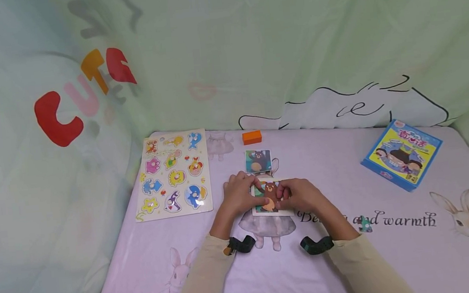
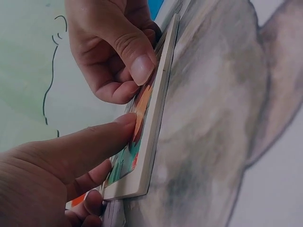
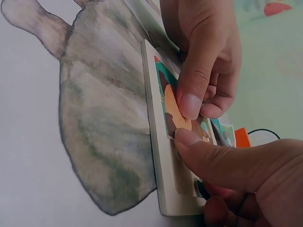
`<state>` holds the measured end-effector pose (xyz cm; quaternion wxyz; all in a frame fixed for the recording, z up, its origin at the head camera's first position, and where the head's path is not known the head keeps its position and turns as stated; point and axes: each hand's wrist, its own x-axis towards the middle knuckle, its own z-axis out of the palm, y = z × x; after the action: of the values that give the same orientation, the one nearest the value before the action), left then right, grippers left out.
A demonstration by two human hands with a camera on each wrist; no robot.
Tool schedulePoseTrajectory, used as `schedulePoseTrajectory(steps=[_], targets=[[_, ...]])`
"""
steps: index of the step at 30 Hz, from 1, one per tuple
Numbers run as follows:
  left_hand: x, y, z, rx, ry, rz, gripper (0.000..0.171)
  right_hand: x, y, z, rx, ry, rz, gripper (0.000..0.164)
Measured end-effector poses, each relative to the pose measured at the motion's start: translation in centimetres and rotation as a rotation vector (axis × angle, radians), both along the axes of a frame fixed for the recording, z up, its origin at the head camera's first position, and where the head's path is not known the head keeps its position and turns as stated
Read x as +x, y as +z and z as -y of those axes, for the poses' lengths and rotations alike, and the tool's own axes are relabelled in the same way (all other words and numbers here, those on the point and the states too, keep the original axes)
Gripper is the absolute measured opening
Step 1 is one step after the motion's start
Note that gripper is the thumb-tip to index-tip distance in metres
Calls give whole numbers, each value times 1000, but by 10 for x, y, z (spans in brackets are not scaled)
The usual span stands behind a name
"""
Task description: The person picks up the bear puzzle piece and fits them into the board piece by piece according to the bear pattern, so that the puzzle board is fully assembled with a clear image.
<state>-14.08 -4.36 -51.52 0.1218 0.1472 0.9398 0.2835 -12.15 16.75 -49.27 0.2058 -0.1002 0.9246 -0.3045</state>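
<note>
A small cream-framed bear puzzle (image 1: 270,198) lies flat at the middle of the table. My left hand (image 1: 238,195) holds it at its left side, thumb pressed on the bear's orange belly (image 3: 171,101) and the other fingers at the far edge. From the right, my right hand (image 1: 301,195) pinches at a puzzle piece, its thumb on the picture's edge and its fingers curled, partly hiding the piece. A bare part of the frame's recess (image 3: 182,177) shows beside that thumb. Just behind the puzzle lies a square bear picture (image 1: 258,161).
A loose teal piece (image 1: 364,224) lies to the right. At the left is a board of sea-animal pieces (image 1: 172,175); an orange block (image 1: 252,137) sits at the back. A blue-and-yellow box (image 1: 402,155) stands at the right rear, with fabric walls (image 1: 227,63) behind.
</note>
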Motion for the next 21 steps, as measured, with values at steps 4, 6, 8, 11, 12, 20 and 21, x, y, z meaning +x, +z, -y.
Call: schedulePoseTrajectory(steps=[4,6,8,11,12,20,21], targets=[[0,0,0,-16,-4,3,38,1,2,1,4,4,3,27],[1,1,0,-25,-4,11,39,2,4,2,7,7,17,29],[1,1,0,-39,-6,14,40,2,4,3,15,10,21,31],[1,0,-1,-64,-8,8,45,2,4,6,37,13,14,32],[2,1,-1,-73,-10,3,47,2,3,6,45,14,6,32],[4,4,-7,-140,7,5,53,6,7,-5,-40,80,-11,27],[5,4,-7,-144,13,13,53,8,9,-9,-58,90,-11,26]])
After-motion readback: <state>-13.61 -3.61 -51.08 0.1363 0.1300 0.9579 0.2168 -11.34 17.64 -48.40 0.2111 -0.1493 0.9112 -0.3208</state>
